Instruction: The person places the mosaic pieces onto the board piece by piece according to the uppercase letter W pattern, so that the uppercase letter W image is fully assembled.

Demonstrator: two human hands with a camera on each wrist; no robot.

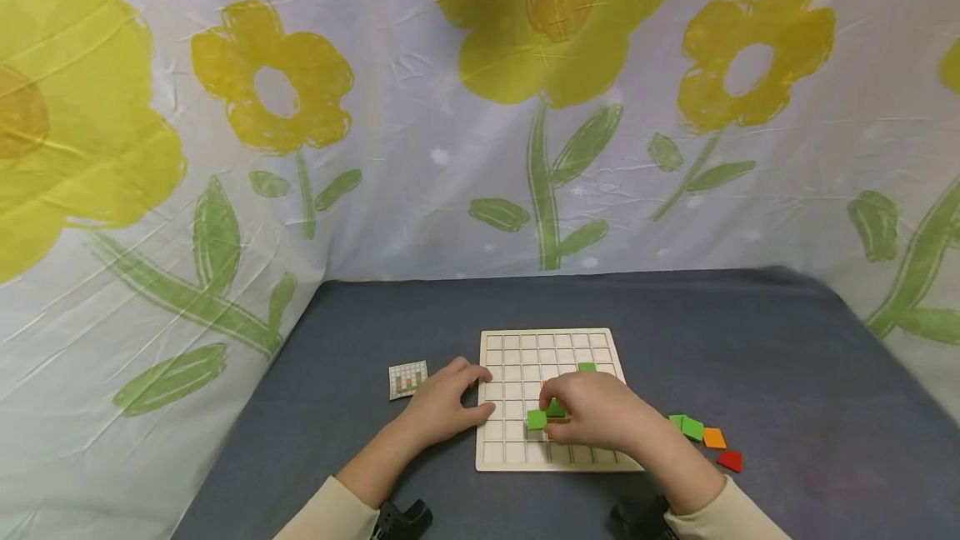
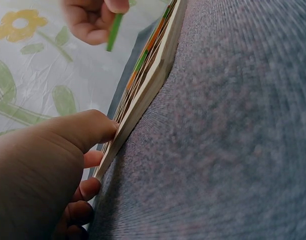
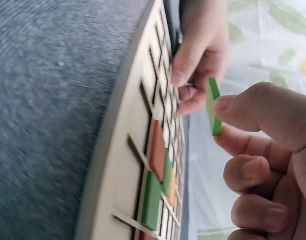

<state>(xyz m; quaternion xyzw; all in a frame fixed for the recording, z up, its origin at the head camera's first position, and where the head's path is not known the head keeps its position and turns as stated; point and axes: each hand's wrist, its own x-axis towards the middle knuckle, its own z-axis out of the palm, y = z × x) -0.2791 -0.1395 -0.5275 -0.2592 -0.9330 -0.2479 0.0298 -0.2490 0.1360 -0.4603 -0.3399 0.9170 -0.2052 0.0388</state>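
A pale wooden grid board (image 1: pixel 517 357) lies on the dark cloth, with coloured tiles in some of its squares. My right hand (image 1: pixel 600 411) pinches a green square tile (image 3: pixel 213 107) between thumb and index finger, above the board; its other fingers are curled. My left hand (image 1: pixel 446 402) rests at the board's left edge, thumb and fingertips touching the rim. In the right wrist view, an orange-red tile (image 3: pixel 156 150) and a green tile (image 3: pixel 152 200) lie in the grid. From above, the right hand hides part of the board.
Left of the board, partly behind the left hand, is a small printed grid card (image 1: pixel 407 380). Loose tiles lie to the right: green (image 1: pixel 692 428), orange (image 1: pixel 714 438) and red (image 1: pixel 730 461). A flowered curtain (image 1: pixel 405 148) hangs behind the table.
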